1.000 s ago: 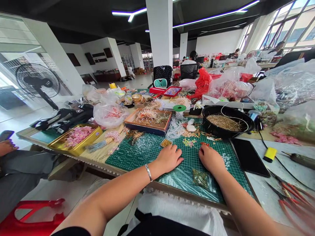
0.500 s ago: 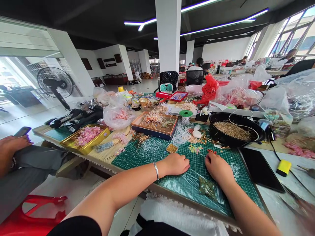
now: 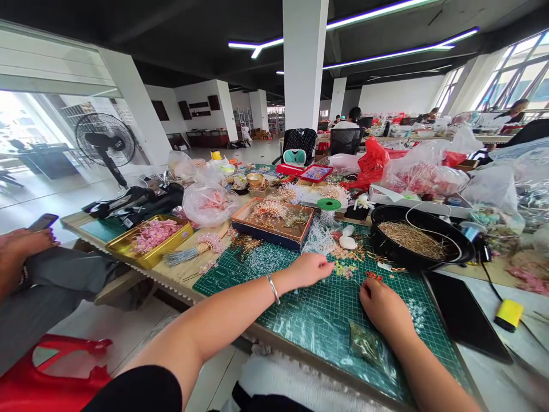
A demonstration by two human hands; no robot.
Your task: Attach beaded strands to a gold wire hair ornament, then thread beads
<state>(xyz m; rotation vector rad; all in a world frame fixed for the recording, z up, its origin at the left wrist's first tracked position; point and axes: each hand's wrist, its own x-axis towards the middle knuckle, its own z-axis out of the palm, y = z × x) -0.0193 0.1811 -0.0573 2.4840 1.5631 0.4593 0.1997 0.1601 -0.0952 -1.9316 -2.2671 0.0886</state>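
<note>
My left hand [image 3: 309,270], with a silver bangle at its wrist, is closed above the green cutting mat [image 3: 300,337]. Its curled fingertips are just left of a small heap of yellow and pink flower-shaped beads [image 3: 344,269]; anything they pinch is too small to make out. My right hand [image 3: 385,304] rests on the mat with its fingers bent inward, close to a few red beads [image 3: 374,276]. What it holds, if anything, is hidden. Between my forearms lies a clear plastic bag with greenish contents [image 3: 364,342].
A shallow box with beaded pieces [image 3: 274,237] and a black bowl of gold pins [image 3: 414,237] stand behind my hands. To the right lies a dark tablet [image 3: 465,315]. A gold tray of pink flowers [image 3: 150,243] is at left, near another person's hand holding a phone [image 3: 43,222].
My left hand has lifted and moved forward toward the flower-shaped beads, now covering the little tray of gold beads. My right hand stays near the red beads. The view has shifted slightly.
</note>
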